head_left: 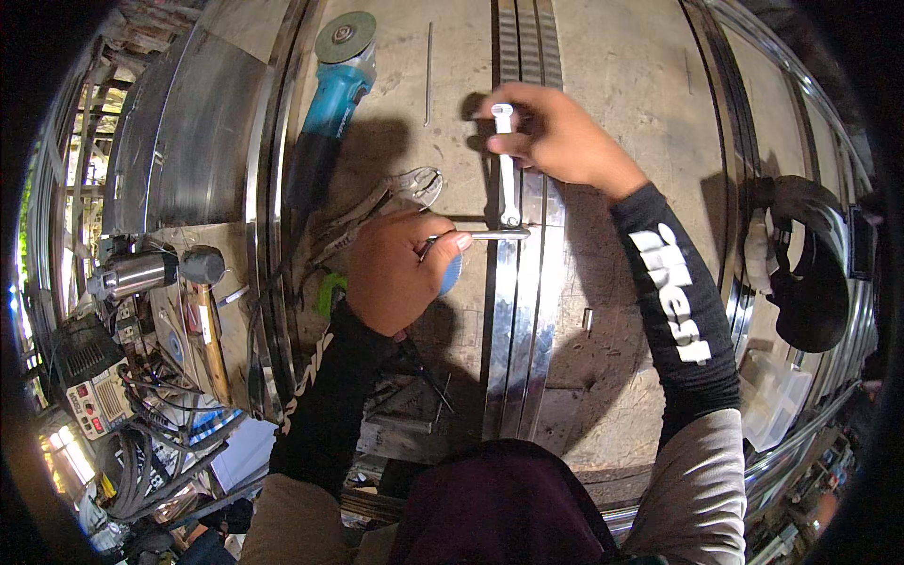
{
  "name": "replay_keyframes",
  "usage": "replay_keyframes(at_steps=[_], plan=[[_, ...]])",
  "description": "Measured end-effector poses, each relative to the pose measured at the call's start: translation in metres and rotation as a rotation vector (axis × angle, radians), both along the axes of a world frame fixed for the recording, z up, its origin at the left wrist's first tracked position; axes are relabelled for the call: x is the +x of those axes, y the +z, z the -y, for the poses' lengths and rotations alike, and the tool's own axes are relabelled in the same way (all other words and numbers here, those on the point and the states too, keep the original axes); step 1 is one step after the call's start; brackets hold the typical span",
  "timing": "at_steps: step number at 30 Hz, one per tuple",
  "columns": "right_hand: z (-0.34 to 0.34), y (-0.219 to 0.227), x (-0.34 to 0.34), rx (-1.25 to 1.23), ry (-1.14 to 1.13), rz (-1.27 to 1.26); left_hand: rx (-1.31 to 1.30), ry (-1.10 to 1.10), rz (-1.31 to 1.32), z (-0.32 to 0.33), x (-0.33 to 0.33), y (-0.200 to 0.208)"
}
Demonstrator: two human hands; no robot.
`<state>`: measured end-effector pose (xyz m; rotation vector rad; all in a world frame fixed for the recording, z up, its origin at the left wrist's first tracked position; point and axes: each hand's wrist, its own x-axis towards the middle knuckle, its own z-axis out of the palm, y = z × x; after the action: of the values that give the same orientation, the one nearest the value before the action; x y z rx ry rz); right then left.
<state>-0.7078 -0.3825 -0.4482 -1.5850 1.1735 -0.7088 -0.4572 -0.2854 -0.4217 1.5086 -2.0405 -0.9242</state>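
My left hand (400,268) is closed round a tool with a thin metal shaft (494,234). A blue rounded part (453,277) shows beneath the fingers. The shaft points right and its tip lies over the shiny metal bars (516,348). Just beyond it, my right hand (556,132) grips a slim, pale, wrench-like tool (507,174), its rounded upper end between thumb and fingers. This tool's lower end meets the shaft, or hangs just over it; I cannot tell which. Pliers with a long jaw (414,185) lie partly hidden behind my left hand.
A teal angle grinder (336,99) lies at the far left, near a thin rod (428,75). Further left are a hammer (205,311), a steel flask (137,273) and a welding machine (94,400) with cables. A black mask-like object (810,273) and a clear plastic box (774,395) sit right.
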Motion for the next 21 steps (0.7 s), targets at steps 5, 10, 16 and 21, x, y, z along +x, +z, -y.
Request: replay_keyframes(at_steps=[5, 10, 16, 21], plan=[[-0.045, -0.013, -0.061, -0.041, -0.265, -0.126, -0.083, -0.012, -0.006, 0.004, -0.004, -0.001], [-0.055, -0.02, -0.059, 0.045, -0.191, -0.101, -0.085, -0.169, 0.005, 0.026, 0.0, 0.002], [0.001, -0.008, -0.078, -0.331, -0.022, -0.164, -0.003, -0.08, -0.057, 0.013, -0.001, -0.004], [0.013, 0.02, -0.049, -0.32, 0.252, -0.21, 0.022, -0.458, 0.069, 0.084, -0.001, 0.003]])
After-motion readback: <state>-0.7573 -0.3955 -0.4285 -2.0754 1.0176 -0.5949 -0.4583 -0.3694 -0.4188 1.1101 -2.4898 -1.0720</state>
